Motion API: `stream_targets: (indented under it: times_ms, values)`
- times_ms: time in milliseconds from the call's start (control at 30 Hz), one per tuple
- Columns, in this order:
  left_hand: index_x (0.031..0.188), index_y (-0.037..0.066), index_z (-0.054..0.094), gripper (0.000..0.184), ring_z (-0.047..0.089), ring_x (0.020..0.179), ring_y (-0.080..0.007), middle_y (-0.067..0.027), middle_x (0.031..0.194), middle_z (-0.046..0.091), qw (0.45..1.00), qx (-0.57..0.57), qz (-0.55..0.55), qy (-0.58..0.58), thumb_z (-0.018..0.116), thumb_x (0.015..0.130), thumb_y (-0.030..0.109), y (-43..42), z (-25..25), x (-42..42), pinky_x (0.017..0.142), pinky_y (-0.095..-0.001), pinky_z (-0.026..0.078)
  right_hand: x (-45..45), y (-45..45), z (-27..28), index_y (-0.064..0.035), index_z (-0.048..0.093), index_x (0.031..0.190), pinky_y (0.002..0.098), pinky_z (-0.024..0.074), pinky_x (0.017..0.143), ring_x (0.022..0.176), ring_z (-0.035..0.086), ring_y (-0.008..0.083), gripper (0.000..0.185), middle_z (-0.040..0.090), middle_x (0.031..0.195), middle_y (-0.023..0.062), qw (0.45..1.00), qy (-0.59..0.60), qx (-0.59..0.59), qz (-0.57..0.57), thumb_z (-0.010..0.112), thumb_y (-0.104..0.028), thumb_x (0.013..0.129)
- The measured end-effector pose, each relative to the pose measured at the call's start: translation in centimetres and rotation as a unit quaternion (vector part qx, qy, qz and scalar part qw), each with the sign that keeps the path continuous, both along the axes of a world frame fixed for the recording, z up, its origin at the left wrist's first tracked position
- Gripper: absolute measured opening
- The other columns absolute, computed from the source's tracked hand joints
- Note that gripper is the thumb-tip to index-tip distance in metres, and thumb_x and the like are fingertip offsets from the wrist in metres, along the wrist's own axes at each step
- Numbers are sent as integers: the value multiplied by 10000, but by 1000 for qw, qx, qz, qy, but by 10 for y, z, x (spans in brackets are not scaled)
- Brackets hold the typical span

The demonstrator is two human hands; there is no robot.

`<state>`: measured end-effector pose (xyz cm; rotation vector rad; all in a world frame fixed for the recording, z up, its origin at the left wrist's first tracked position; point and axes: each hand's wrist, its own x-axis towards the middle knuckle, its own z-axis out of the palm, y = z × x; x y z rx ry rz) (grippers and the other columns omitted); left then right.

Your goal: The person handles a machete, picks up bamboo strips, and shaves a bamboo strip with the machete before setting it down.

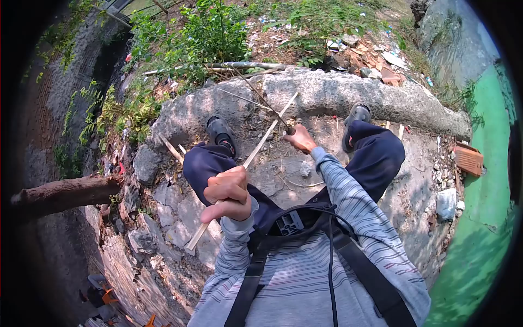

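Note:
My left hand (227, 194) is closed in a fist around a long pale bamboo strip (261, 140). The strip slants from below that fist up toward the concrete kerb. Farther forward, between my feet, my right hand (300, 139) grips the dark handle of a long thin blade (260, 97), seen almost edge-on. The blade points up and left, crossing the strip near its far end; whether they touch I cannot tell. Another thin pale strip (244, 98) lies by the kerb just beyond.
A rough concrete kerb (338, 90) curves in front of my shoes. Green plants (212, 32) and broken tiles (376, 62) lie past it. To the left are a thick log (71, 196) and loose stones (143, 240); to the right, an orange hollow brick (468, 159) beside a green surface (479, 207).

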<state>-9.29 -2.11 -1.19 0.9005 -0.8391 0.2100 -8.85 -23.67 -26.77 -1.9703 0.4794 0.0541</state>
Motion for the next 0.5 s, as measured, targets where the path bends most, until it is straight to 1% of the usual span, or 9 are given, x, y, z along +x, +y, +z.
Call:
stream_targets:
  times_ms: [33,67,100,167,233,300,333,433,500]
  values:
    - [496,112,296,837,151,383,-77,53,430,211,1000,0,0,2,159,968,789,-1,1,1,427,-275,106,0,2,5,50,605,691,403,446,553,547,569,198,403,583,586,126,999,-14,-5,35,714,-319,811]
    - [494,114,297,836,138,398,-81,49,438,205,1000,-1,18,24,159,970,787,0,3,2,439,-283,108,-2,7,10,53,642,757,410,466,629,617,572,214,389,616,656,152,999,-6,29,42,741,-322,788]
    - [493,115,297,835,125,412,-85,45,446,199,998,-3,38,43,159,972,785,0,5,4,451,-291,111,-4,13,19,53,642,757,410,466,629,617,572,214,389,616,656,152,999,-5,30,43,741,-322,788]
    - [496,113,308,842,120,438,-100,33,457,205,997,-23,35,60,159,973,791,12,9,12,478,-306,127,-12,28,34,53,629,744,392,450,603,599,537,179,358,588,635,132,997,-19,73,19,742,-283,791]
    - [503,110,323,849,146,445,-110,23,456,232,990,-41,13,133,166,972,800,23,25,16,493,-312,143,-21,37,47,52,617,730,403,433,584,574,511,186,350,572,619,135,996,-46,79,24,725,-273,800]
    - [506,115,330,845,155,442,-114,18,452,250,986,-38,4,162,185,969,806,25,36,24,496,-315,144,-30,40,60,52,605,724,412,413,567,554,485,185,357,558,610,132,994,-79,68,19,717,-275,812]
    - [508,116,328,837,155,441,-112,19,453,245,984,-31,14,172,187,980,793,23,37,29,495,-314,146,-36,42,72,55,588,699,416,401,559,546,468,177,381,544,590,136,994,-67,80,13,712,-285,820]
    - [534,119,324,796,160,443,-107,21,466,241,982,10,25,189,206,1021,738,10,35,44,490,-311,158,-48,45,66,55,580,680,413,388,552,547,458,166,399,518,567,129,994,-46,100,3,712,-293,823]
    - [586,114,339,727,166,453,-106,26,493,255,980,16,5,198,279,1059,662,-1,31,49,486,-306,172,-58,53,60,59,571,657,411,373,546,540,442,158,420,485,542,116,993,-31,114,-15,717,-299,820]
